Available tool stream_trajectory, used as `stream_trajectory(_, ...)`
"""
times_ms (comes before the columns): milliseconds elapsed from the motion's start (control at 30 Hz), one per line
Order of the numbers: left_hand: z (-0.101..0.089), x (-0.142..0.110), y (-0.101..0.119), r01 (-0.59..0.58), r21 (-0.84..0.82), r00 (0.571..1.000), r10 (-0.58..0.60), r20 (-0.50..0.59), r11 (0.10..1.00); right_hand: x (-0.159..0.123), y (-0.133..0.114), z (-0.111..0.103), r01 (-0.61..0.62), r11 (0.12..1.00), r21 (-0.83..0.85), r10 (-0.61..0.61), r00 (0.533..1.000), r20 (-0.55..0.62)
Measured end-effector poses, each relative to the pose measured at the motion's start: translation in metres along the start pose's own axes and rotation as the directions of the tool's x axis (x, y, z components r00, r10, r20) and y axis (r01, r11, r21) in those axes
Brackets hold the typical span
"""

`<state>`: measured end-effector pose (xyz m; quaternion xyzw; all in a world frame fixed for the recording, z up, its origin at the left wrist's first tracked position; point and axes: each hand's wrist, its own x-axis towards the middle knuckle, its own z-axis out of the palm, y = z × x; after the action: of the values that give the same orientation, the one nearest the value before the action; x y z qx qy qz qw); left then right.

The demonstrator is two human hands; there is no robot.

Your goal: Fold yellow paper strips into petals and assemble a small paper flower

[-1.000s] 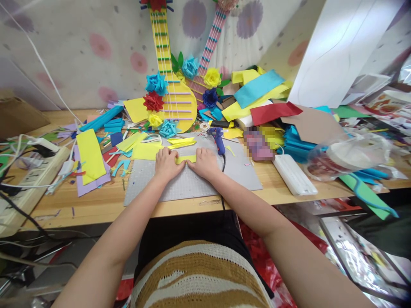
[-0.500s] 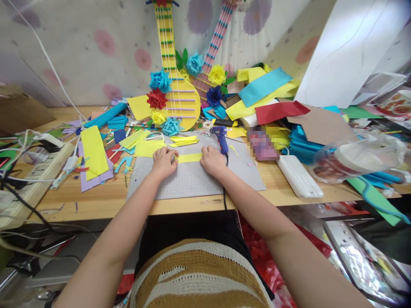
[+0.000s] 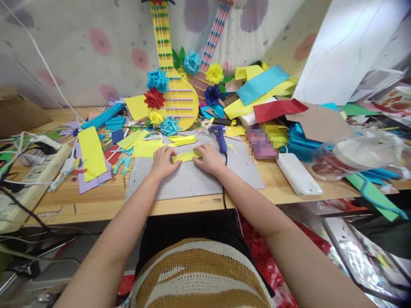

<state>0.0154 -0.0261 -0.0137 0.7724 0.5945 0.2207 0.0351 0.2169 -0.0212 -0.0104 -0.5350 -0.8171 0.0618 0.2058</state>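
Note:
A narrow strip of yellow paper (image 3: 186, 157) lies across a grey cutting mat (image 3: 183, 184), its two ends covered by my hands. My left hand (image 3: 164, 161) grips the left end, fingers curled over it and thumb at the near edge. At the other end my right hand (image 3: 208, 158) holds the paper the same way, thumb pointing inward. Just right of that hand rests a blue glue gun (image 3: 219, 137), its black cord running down over the table edge. Folded yellow paper pieces (image 3: 182, 140) lie behind the strip.
A yellow paper guitar (image 3: 181, 102) with paper flowers leans at the back beside a pink one (image 3: 212, 42). Paper sheets and scraps are heaped to the right (image 3: 263, 87). A white power strip (image 3: 298, 174) and a plastic bag (image 3: 353, 156) lie right; a yellow sheet (image 3: 92, 154) lies left.
My thumbs met at the strip's middle, then my hands parted along it toward the ends. Now both thumbs are back at its near edge, with the strip slightly tilted.

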Motion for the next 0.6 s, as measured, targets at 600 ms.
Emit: stream_trajectory(600,-0.0006,0.0036,-0.0005,0.046,-0.392,0.999,-0.047,0.007,0.919,0.0031,0.0015,-0.0009,0.133,0.976,0.171,-0.122,0.990,-0.075)
